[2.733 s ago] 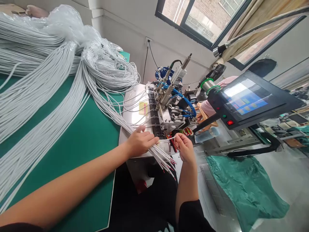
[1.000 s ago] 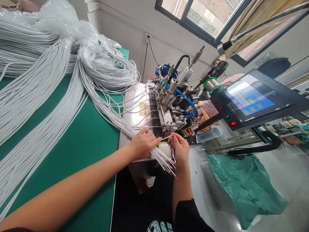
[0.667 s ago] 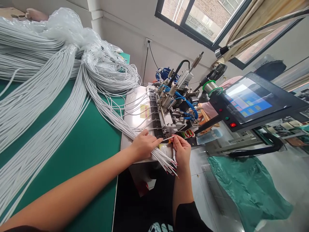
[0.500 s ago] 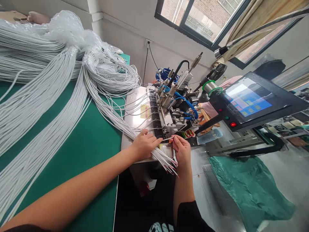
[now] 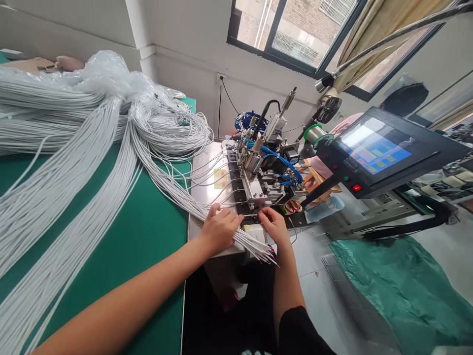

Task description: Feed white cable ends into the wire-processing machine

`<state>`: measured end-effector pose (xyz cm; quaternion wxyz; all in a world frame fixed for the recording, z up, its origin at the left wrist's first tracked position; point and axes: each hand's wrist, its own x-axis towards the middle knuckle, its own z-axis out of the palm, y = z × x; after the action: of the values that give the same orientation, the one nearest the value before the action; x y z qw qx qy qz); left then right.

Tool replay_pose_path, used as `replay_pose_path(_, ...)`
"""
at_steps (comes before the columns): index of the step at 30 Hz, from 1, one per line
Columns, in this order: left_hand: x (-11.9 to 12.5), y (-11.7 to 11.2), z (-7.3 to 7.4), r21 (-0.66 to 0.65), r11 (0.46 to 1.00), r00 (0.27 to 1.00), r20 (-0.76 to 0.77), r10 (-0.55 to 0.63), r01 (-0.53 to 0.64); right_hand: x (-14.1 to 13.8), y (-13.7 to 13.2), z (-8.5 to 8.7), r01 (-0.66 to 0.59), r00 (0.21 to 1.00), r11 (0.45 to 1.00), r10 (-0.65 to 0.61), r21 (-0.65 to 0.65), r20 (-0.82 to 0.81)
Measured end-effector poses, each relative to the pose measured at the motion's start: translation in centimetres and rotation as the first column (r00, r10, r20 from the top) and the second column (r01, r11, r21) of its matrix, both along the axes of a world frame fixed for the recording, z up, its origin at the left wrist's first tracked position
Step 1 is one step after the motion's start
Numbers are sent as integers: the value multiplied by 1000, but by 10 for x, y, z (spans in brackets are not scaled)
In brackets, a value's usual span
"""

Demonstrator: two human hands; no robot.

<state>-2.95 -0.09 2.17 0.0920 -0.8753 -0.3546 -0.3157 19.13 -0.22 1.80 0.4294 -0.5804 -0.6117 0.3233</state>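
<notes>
My left hand (image 5: pixel 220 229) is closed over a bundle of white cables (image 5: pixel 254 246), whose stripped reddish ends fan out past it. Between my two hands a single white cable (image 5: pixel 251 215) stretches across the front end of the machine's black track (image 5: pixel 242 197). Its near part is pinched by my left fingertips, and my right hand (image 5: pixel 272 223) pinches its tip. Several other cables lie across the metal plate (image 5: pixel 201 170) with their ends in the track. The wire tip inside my right fingers is hidden.
The machine (image 5: pixel 258 158) with blue air hoses stands just beyond my hands. A control screen (image 5: pixel 377 145) sits to its right. Large cable bundles (image 5: pixel 66 172) cover the green table (image 5: pixel 148 241) at left. A green sheet (image 5: pixel 402 291) lies low at right.
My right hand has moved slightly up and left, bringing the single cable down level with the track. My left hand stays on the bundle. The whole view has shifted a little.
</notes>
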Motion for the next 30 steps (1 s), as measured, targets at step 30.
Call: replay_pose_path(30, 1, 2, 0, 8, 999, 998, 38, -49, 48, 24, -52, -10, 68, 957, 992, -94, -105, -273)
